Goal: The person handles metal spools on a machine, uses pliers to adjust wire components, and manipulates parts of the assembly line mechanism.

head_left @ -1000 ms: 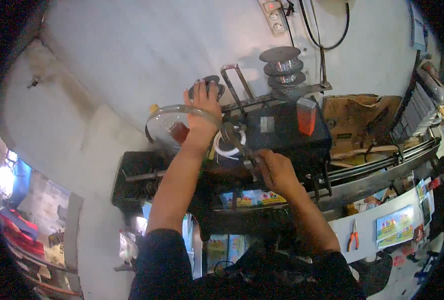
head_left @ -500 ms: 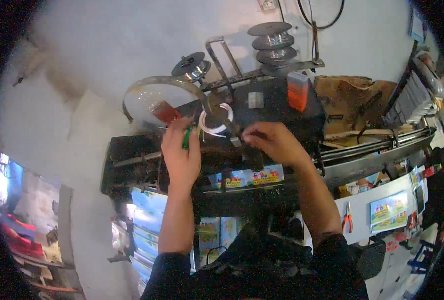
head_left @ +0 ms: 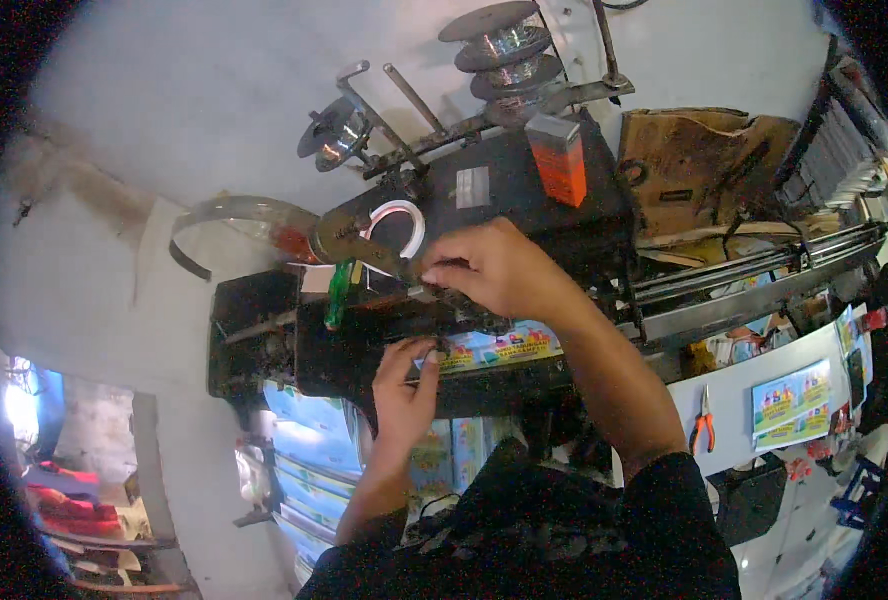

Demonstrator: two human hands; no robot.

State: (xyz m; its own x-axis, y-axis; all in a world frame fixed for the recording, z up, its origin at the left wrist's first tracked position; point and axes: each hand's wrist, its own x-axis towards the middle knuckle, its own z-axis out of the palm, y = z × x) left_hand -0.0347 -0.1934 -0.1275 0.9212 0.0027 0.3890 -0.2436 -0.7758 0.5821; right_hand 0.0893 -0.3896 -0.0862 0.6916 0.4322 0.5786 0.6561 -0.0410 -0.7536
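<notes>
In front of me is a dark machine point(head_left: 264, 360). My right hand point(head_left: 504, 275) is over its top, thumb and fingers pinched close to a small metal part beside a white ring-shaped roll point(head_left: 416, 240); whatever is in the pinch is too small to make out. Lower down, my left hand point(head_left: 404, 395) is at the machine's front edge, fingertips closed near a dark bit that I cannot name. A green-handled tool point(head_left: 337, 295) rests on the machine left of both hands. Colourful printed sheets point(head_left: 509, 345) lie just beyond my left fingertips.
Stacked wire spools point(head_left: 509, 55) and a single spool point(head_left: 336, 135) sit on a rear bar. A curved translucent strip point(head_left: 249, 210) arches at left. An orange-and-white box point(head_left: 559, 165) stands on top. Orange-handled pliers point(head_left: 702, 425) lie at right, near a printed sheet point(head_left: 792, 405).
My left hand has left the green-handled tool and come down to the front edge. My right hand remains beside the roll. The whole view has shifted, and the curved strip appears lower and further left.
</notes>
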